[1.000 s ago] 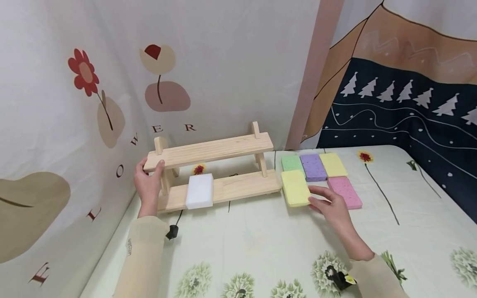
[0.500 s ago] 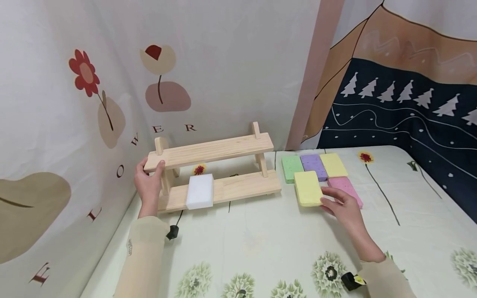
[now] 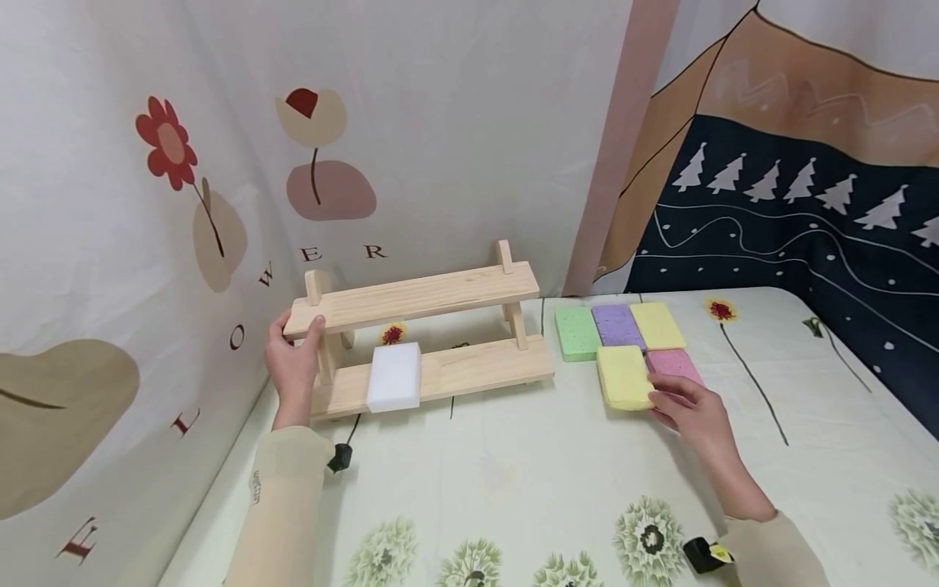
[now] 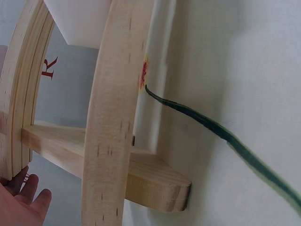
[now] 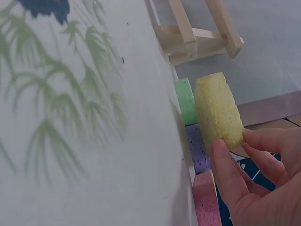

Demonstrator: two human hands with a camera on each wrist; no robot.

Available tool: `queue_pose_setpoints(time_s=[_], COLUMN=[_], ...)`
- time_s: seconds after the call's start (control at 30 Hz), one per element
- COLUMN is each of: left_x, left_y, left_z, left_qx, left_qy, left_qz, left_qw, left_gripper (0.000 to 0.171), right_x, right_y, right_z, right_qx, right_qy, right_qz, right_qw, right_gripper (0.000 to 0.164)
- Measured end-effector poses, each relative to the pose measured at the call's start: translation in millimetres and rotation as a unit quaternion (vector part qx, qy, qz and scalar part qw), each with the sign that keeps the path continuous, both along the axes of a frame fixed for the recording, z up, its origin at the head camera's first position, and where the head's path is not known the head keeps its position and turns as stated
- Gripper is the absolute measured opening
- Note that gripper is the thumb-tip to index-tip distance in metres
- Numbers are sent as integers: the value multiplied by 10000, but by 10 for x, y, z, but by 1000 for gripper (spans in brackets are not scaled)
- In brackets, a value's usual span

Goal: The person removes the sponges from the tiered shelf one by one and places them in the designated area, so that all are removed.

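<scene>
My left hand (image 3: 292, 359) grips the left end of a two-tier wooden shelf (image 3: 425, 295), its thumb at the front of the upper board. In the left wrist view its fingertips (image 4: 41, 200) show by that board's end. A white sponge block (image 3: 394, 377) lies on the lower board, left of the middle. Right of the shelf, my right hand (image 3: 693, 412) pinches a yellow sponge (image 3: 623, 377) by its lower right corner. The right wrist view shows this sponge edge-on between thumb and fingers, held off the table. It overlaps part of the pink sponge (image 3: 673, 364) in the head view.
Behind the held sponge lie a green sponge (image 3: 576, 334), a purple sponge (image 3: 619, 326) and a second yellow sponge (image 3: 658, 326) in a row. A flower-printed cloth (image 3: 469, 489) covers the table. Printed curtains (image 3: 455, 147) hang close behind the shelf and along the left.
My right hand has moved right with the yellow sponge, away from the shelf's end. More of the green sponge shows now, less of the pink one. The left hand and shelf stay still.
</scene>
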State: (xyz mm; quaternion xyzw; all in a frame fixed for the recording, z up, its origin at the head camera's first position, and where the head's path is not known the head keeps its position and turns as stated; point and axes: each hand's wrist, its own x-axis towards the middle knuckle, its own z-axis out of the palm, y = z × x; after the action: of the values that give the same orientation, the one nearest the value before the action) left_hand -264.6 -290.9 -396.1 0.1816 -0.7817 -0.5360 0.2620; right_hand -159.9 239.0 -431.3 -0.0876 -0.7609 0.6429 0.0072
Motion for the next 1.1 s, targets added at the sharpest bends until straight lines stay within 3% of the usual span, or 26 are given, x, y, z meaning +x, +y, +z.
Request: queue_pose_setpoints(time_s=[0.4,0.67,0.93,1.1], left_x=[-3,0,-7,-8], left_y=[-1,0,-7,-5], left_z=[-8,-2,-16,-13], left_qx=[14,-12,4,8], left_qy=[47,32,21,28], left_qz=[13,0,26,28], left_qw=[10000,10000,10000,10000], left_gripper=[72,73,73,72], right_x=[8,8,42,67], right_y=[57,87,87,68], right_z=[-28,-55,-61,-48], right_qx=[526,859,2342,2767], right_qy=[56,-165,263,443], right_qz=[-91,10,-3,34], right_qw=[9986,9962,9718,9599], right_gripper=[44,49,38,33])
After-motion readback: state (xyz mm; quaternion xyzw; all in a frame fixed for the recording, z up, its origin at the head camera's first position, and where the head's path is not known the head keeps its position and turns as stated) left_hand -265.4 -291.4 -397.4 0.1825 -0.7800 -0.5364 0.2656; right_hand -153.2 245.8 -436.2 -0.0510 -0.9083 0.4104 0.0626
